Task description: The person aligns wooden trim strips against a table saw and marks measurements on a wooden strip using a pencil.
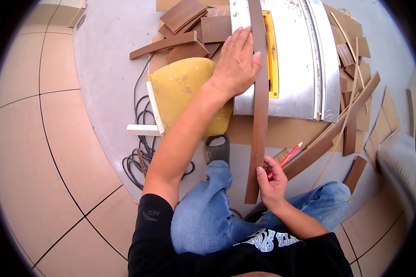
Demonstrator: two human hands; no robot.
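A long narrow brown wooden strip lies across a silvery metal saw table, and its near end juts out over my lap. My left hand is laid flat on the metal with fingers stretched out, thumb side against the strip's left edge. Near the strip's lower end, my right hand has its fingers closed around a red pencil, tip pointing up and right. The thumb and fingers of that hand also meet the strip's right edge. Beside the strip, a yellow slotted insert is set in the metal.
A yellow seat with white legs stands left of the saw table. Black cable coils on the floor. Brown offcuts are heaped at the back left, and long strips lie at right on cardboard.
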